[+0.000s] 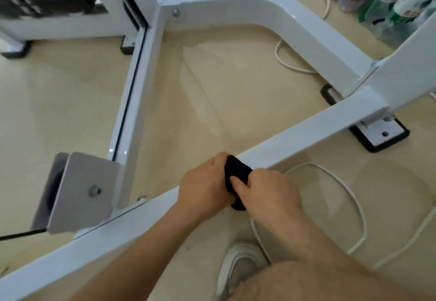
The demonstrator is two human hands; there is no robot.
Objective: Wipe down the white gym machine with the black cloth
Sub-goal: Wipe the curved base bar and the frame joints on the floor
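Gripping the cloth (237,173) with both hands, I hold it against the machine (306,133), on the low white rail passing under my knuckles. My left hand (200,183) curls round its left edge. My right hand (271,192) pinches its right side, forefinger pressed on top. A cable (349,187) loops just right of my right hand, and my shoe (240,260) sits below it.
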